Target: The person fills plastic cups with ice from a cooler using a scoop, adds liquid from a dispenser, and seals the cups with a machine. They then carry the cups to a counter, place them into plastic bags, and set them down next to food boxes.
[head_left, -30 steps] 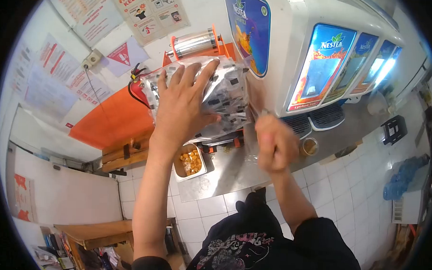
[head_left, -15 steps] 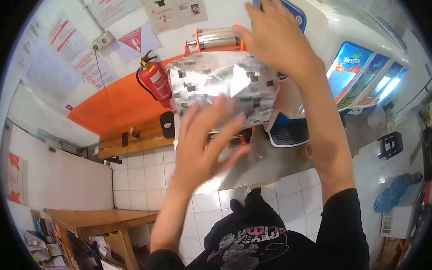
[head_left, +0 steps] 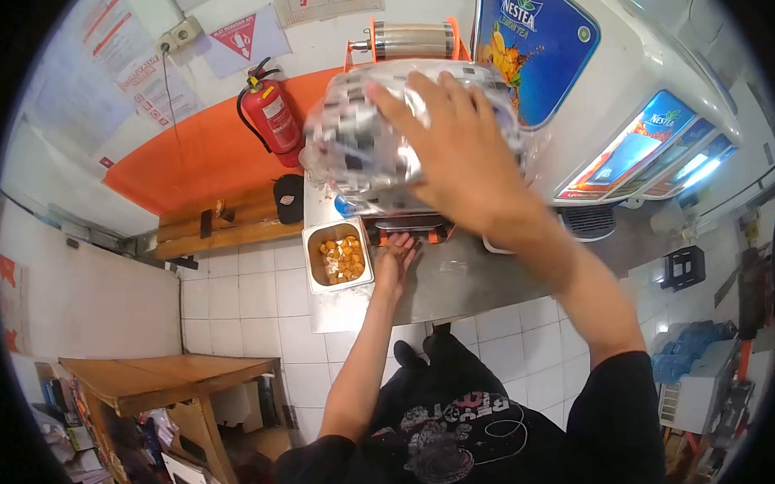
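Observation:
Shiny plastic with black and grey checks (head_left: 357, 147) bulges over an orange-framed machine, with a metal roller (head_left: 412, 40) showing behind it. My right hand (head_left: 463, 151) lies over the top of the plastic, fingers spread and slightly blurred. Low at the machine's front, my left hand (head_left: 394, 258) reaches palm up, its fingers stretched out at the dark and orange front edge (head_left: 409, 227). Just left of it, a square metal container (head_left: 313, 255) holds several orange-brown pieces of food (head_left: 344, 259). The plastic covers most of the machine's body.
Both stand on a metal counter (head_left: 454, 287). A white drink dispenser (head_left: 615, 79) with lit panels is on the right. A red fire extinguisher (head_left: 276, 119) and a black cap (head_left: 288, 200) are at left. A wooden cabinet (head_left: 169, 379) stands on the tiled floor.
My right hand has come down from the upper right onto the checked plastic. My left hand has dropped to the machine's front edge, and the metal container of food has come into sight.

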Demonstrator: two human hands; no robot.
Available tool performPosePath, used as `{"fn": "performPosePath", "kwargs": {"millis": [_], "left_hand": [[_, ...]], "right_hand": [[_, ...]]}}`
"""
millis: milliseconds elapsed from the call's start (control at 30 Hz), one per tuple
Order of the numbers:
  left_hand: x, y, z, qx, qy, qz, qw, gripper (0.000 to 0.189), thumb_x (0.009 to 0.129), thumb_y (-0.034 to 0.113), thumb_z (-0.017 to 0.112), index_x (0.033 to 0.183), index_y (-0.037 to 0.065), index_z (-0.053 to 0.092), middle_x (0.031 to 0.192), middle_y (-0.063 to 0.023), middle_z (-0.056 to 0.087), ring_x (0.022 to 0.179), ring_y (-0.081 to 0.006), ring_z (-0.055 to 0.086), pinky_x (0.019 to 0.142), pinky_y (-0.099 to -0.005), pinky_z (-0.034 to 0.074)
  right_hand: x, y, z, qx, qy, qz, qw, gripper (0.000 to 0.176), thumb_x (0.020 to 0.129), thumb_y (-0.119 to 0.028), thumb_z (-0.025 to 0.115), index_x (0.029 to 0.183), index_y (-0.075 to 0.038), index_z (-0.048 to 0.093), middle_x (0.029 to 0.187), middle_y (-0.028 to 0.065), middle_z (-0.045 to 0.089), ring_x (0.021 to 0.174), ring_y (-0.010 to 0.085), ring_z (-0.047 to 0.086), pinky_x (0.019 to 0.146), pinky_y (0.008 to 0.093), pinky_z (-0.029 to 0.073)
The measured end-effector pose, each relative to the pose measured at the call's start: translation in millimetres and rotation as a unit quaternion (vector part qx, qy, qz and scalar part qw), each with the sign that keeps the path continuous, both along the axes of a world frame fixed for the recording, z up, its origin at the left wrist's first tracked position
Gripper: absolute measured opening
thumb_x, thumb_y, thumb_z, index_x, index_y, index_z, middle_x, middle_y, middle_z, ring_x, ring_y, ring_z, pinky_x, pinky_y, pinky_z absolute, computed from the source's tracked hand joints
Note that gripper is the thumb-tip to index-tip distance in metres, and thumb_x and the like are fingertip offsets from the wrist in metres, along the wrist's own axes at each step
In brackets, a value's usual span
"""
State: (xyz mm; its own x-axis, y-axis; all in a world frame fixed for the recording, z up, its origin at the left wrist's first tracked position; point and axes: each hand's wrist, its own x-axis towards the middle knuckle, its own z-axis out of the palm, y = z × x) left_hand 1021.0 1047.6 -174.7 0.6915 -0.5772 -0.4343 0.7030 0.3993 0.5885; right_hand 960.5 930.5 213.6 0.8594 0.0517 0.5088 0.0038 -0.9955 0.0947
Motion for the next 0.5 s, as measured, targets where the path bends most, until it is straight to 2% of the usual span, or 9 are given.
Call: {"fn": "performPosePath", "kwargs": {"millis": [33, 100, 167, 267, 333, 367, 400, 433, 500], "left_hand": [[-1, -2, 6, -0.018, 0.0, 0.009, 1.0, 0.068, 0.098, -0.001, 0.056, 0.161, -0.006, 0.032, 0.148, -0.0159, 0.059, 0.133, -0.0274, 0.061, 0.115, -0.0431, 0.049], [-4, -3, 9, -0.03, 0.021, 0.003, 0.999, 0.071, 0.095, -0.005, 0.054, 0.162, -0.003, 0.031, 0.15, -0.0169, 0.057, 0.135, -0.0281, 0.06, 0.116, -0.0427, 0.048], [-5, -5, 0, -0.025, 0.004, -0.003, 1.0, 0.072, 0.095, -0.006, 0.054, 0.163, 0.0, 0.031, 0.149, -0.0169, 0.057, 0.133, -0.0282, 0.061, 0.116, -0.0414, 0.049], [-11, -10, -3, -0.08, -0.028, 0.012, 0.996, 0.064, 0.094, -0.008, 0.053, 0.156, 0.002, 0.039, 0.148, -0.0159, 0.058, 0.131, -0.0286, 0.063, 0.114, -0.0406, 0.05], [-4, -9, -13, -0.086, -0.02, 0.005, 0.996, 0.059, 0.094, -0.009, 0.053, 0.151, 0.001, 0.043, 0.147, -0.0164, 0.058, 0.131, -0.0292, 0.063, 0.114, -0.0404, 0.051], [-4, -8, -18, -0.092, -0.012, -0.002, 0.996, 0.054, 0.093, -0.01, 0.053, 0.145, 0.001, 0.047, 0.145, -0.017, 0.057, 0.131, -0.0298, 0.063, 0.113, -0.0401, 0.052], [-14, -5, 4, -0.113, 0.021, 0.046, 0.992, 0.046, 0.092, -0.012, 0.053, 0.137, 0.0, 0.05, 0.138, -0.0179, 0.058, 0.134, -0.0322, 0.062, 0.112, -0.0392, 0.053], [-20, -2, 0, -0.115, 0.025, 0.05, 0.992, 0.046, 0.092, -0.012, 0.053, 0.137, 0.0, 0.05, 0.138, -0.0179, 0.058, 0.134, -0.0322, 0.062, 0.112, -0.0392, 0.053], [-42, 15, -12, -0.072, -0.023, 0.037, 0.996, 0.041, 0.094, -0.011, 0.051, 0.134, -0.003, 0.049, 0.13, -0.0184, 0.061, 0.135, -0.0346, 0.061, 0.112, -0.0394, 0.053]], "right_hand": [[-2, 5, -15, -0.004, 0.003, -0.001, 1.0, 0.098, 0.082, -0.018, 0.084, 0.167, -0.02, 0.034, 0.158, 0.027, 0.046, 0.146, 0.052, 0.043, 0.119, 0.0672, 0.031], [-7, 8, -39, -0.106, -0.087, -0.042, 0.99, 0.09, 0.086, -0.015, 0.076, 0.167, -0.025, 0.036, 0.159, 0.0265, 0.044, 0.146, 0.0538, 0.041, 0.12, 0.0691, 0.029], [-11, 12, -45, -0.081, -0.079, -0.043, 0.993, 0.085, 0.091, -0.013, 0.069, 0.167, -0.029, 0.035, 0.163, 0.0262, 0.04, 0.148, 0.0543, 0.039, 0.121, 0.0708, 0.026], [-21, 18, -39, -0.054, -0.09, -0.028, 0.994, 0.089, 0.084, -0.005, 0.072, 0.165, -0.028, 0.042, 0.167, 0.0235, 0.035, 0.152, 0.0517, 0.033, 0.123, 0.069, 0.023], [-47, 29, -14, 0.04, -0.048, 0.024, 0.998, 0.079, 0.089, -0.016, 0.077, 0.161, -0.024, 0.047, 0.17, 0.0244, 0.03, 0.155, 0.0512, 0.029, 0.124, 0.0691, 0.021], [-61, 33, -10, 0.041, -0.044, 0.024, 0.998, 0.079, 0.089, -0.016, 0.077, 0.161, -0.024, 0.047, 0.17, 0.0244, 0.03, 0.155, 0.0512, 0.029, 0.124, 0.0691, 0.021], [-77, 36, -8, 0.05, -0.083, 0.029, 0.995, 0.076, 0.089, -0.025, 0.081, 0.158, -0.02, 0.05, 0.166, 0.0249, 0.035, 0.152, 0.0503, 0.034, 0.124, 0.0672, 0.025], [-93, 37, -8, 0.06, -0.121, 0.036, 0.99, 0.076, 0.089, -0.034, 0.084, 0.155, -0.015, 0.053, 0.162, 0.0253, 0.04, 0.15, 0.0493, 0.039, 0.124, 0.0653, 0.028], [-127, 27, -43, 0.207, -0.216, 0.145, 0.943, 0.055, 0.093, -0.03, 0.082, 0.137, -0.004, 0.063, 0.141, 0.0213, 0.059, 0.134, 0.0447, 0.056, 0.11, 0.0552, 0.047]]}}
